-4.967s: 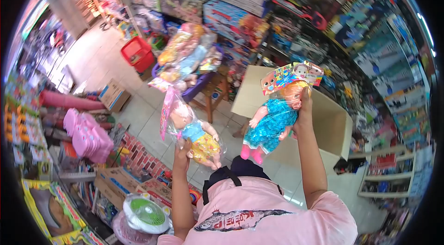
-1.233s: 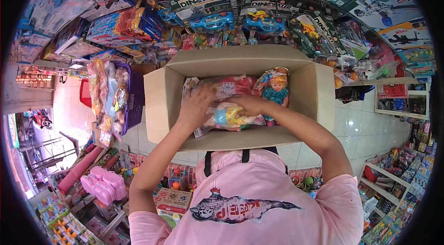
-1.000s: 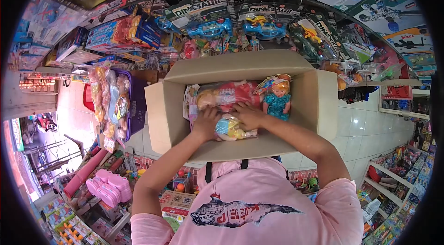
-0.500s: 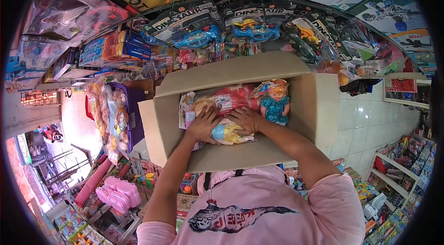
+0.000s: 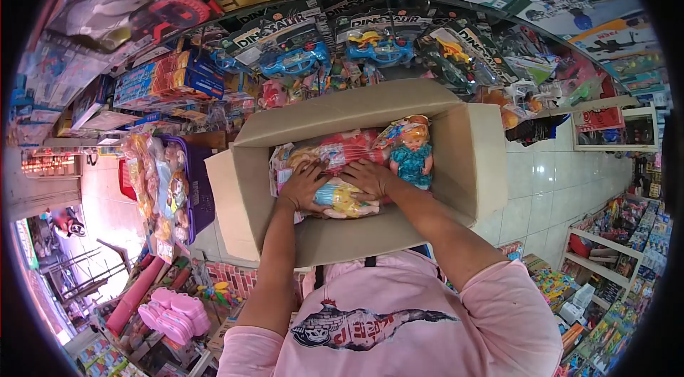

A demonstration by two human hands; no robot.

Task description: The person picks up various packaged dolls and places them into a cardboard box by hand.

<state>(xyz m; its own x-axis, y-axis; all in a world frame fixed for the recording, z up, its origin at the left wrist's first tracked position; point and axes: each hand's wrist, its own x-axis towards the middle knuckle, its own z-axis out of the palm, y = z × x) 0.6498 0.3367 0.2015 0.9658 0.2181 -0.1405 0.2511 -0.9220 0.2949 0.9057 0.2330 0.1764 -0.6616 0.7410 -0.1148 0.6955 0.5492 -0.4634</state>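
Inside an open cardboard box (image 5: 349,112) lie several dolls in clear plastic bags. My left hand (image 5: 303,186) rests flat with spread fingers on the left part of the bagged dolls. Beside it, my right hand (image 5: 365,179) is also spread, pressing on a bagged doll with yellow hair and light blue clothing (image 5: 347,200). A bagged doll in red (image 5: 353,145) lies above both hands, partly covered by glare on the plastic. At the box's right end, a doll in a teal dress (image 5: 411,165) lies face up, apart from my fingers.
A purple basket (image 5: 201,188) with bagged dolls stands left of the box. Packaged dinosaur toys (image 5: 381,46) hang along the far side. Pink plastic cases (image 5: 173,314) sit at lower left. White shelving (image 5: 605,270) with small toys is at right, beyond tiled floor (image 5: 545,195).
The view has shifted slightly, so the box and shelves appear a little further left. Both hands stay on the bagged dolls, with little visible movement against them.
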